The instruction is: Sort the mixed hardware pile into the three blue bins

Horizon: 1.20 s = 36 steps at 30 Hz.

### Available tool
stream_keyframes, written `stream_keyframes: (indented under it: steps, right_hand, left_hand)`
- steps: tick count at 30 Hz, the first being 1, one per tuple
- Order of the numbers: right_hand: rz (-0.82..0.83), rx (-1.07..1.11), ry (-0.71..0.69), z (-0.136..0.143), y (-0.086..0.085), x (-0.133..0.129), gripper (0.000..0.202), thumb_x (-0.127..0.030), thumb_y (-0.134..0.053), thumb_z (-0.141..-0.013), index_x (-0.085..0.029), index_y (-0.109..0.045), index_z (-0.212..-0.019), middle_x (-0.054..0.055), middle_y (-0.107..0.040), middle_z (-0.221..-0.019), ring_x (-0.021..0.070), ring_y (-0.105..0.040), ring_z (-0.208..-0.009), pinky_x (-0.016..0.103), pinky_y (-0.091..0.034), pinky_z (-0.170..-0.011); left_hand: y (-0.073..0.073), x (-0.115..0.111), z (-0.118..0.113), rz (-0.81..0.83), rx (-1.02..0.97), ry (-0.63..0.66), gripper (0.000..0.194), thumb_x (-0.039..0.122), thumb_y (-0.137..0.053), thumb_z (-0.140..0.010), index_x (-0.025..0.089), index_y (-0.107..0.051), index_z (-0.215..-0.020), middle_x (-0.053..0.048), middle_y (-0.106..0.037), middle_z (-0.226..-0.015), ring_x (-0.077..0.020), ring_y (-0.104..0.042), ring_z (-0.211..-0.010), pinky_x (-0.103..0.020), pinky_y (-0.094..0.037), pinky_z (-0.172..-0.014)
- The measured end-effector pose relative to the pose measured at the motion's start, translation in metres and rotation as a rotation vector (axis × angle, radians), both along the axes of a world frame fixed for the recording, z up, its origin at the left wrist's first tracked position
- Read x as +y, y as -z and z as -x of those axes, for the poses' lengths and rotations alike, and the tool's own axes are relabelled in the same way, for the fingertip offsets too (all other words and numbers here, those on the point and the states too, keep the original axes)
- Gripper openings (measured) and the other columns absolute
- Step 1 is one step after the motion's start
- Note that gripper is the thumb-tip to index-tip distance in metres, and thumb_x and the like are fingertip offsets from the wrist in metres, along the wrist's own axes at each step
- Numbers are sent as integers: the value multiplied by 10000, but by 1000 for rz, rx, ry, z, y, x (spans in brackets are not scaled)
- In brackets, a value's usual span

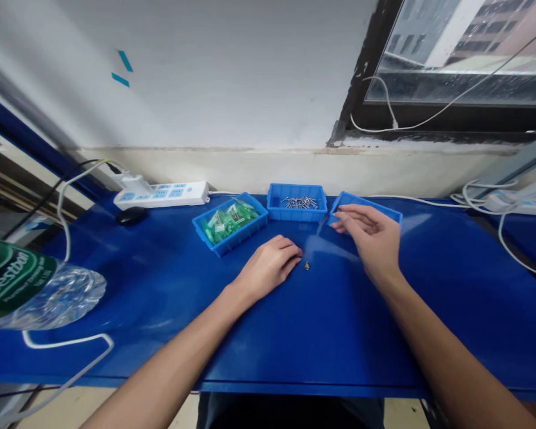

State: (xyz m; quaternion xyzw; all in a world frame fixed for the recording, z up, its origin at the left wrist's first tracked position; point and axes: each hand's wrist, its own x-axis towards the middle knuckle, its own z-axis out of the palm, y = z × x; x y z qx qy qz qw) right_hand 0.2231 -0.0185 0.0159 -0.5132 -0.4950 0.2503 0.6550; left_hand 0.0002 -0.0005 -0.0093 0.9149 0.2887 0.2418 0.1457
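My left hand (pixel 272 262) rests on the blue table, fingers curled together, with a small dark bit at the fingertips that I cannot make out. Just right of those fingertips a small brass-coloured metal piece (pixel 307 266) lies on the tabletop. Over the near left side of the right blue bin (pixel 386 211), my right hand (pixel 368 229) pinches a tiny dark piece between thumb and forefinger; its kind is too small to tell. That hand hides most of the bin's inside. The middle blue bin (pixel 297 213) contains several loose metal screws (pixel 300 203).
Small green packets (pixel 232 219) fill the left blue bin (pixel 239 233). Behind it are a white power strip (pixel 170 193) and a black computer mouse (pixel 131 215). A large water bottle (pixel 40 286) occupies the left side. White cables (pixel 502 229) run along the right.
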Motion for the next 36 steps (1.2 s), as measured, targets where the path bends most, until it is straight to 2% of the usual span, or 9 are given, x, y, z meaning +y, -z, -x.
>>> stream_keyframes:
  steps: [5,9,12,15,23,28,31,33,36]
  right_hand:
    - [83,-53,-140,3,0,-2,173,-273,-746,-831,-162,-756,-963,74,-775,-826,195,-753,-690,319,-636,-640]
    - [194,-126,-317,3,2,-5,193,-279,-734,-836,-162,-749,-989,68,-775,-828,194,-754,-697,322,-632,-688]
    - [283,-162,-491,6,3,-8,218,-277,-734,-838,-174,-744,-1030,67,-782,-872,206,-767,-758,328,-628,-736]
    - [324,-98,-596,9,3,-9,199,-283,-767,-817,-187,-748,-990,60,-787,-878,216,-773,-788,329,-628,-745]
    - [322,35,-692,10,3,-10,222,-334,-823,-779,-184,-771,-933,51,-787,-784,199,-752,-695,339,-619,-688]
    - [279,71,-580,10,0,-9,161,-303,-823,-770,-197,-790,-886,45,-791,-769,199,-755,-706,345,-626,-695]
    - [151,117,-381,7,-2,-6,142,-271,-828,-744,-201,-794,-863,48,-788,-770,212,-757,-710,360,-632,-691]
    - [51,170,-223,3,-3,-3,126,-248,-798,-760,-206,-794,-879,50,-791,-818,214,-760,-734,369,-632,-715]
    - [-23,263,-13,-4,-5,0,186,-185,-719,-779,-201,-787,-951,65,-791,-940,215,-765,-797,375,-625,-775]
  left_hand:
    - [-6,-4,-1,131,-137,-93,120,149,-591,-949,175,-685,-1020,-59,-720,-993,-205,-666,-912,-339,-529,-833]
    - [-16,-5,-4,409,-435,-157,108,195,-669,-918,185,-657,-1025,-36,-736,-938,-175,-702,-866,-280,-540,-782]
    - [-19,-5,-5,661,-656,-161,223,276,-740,-881,180,-593,-1018,-53,-758,-925,-192,-734,-892,-270,-554,-785]
    - [-18,-4,-5,825,-764,-146,338,320,-793,-838,190,-533,-1011,-67,-776,-929,-205,-752,-881,-269,-561,-774]
    - [-19,-7,-7,878,-753,-113,339,345,-776,-858,189,-525,-1024,-60,-775,-874,-208,-754,-825,-268,-548,-722]
    - [-22,-8,-8,741,-687,-138,215,356,-665,-942,170,-581,-1013,-59,-756,-895,-191,-732,-880,-283,-552,-793]
    - [-22,-6,-6,592,-606,-178,175,335,-565,-1000,170,-618,-1027,-66,-737,-977,-189,-708,-933,-312,-550,-848]
    - [-22,-6,-4,424,-488,-185,165,293,-534,-1014,183,-646,-1067,-63,-726,-1044,-195,-683,-975,-341,-536,-890]
    - [-19,-9,-3,186,-256,-63,214,247,-525,-1013,206,-665,-1171,-73,-694,-1178,-228,-613,-1110,-401,-479,-1005]
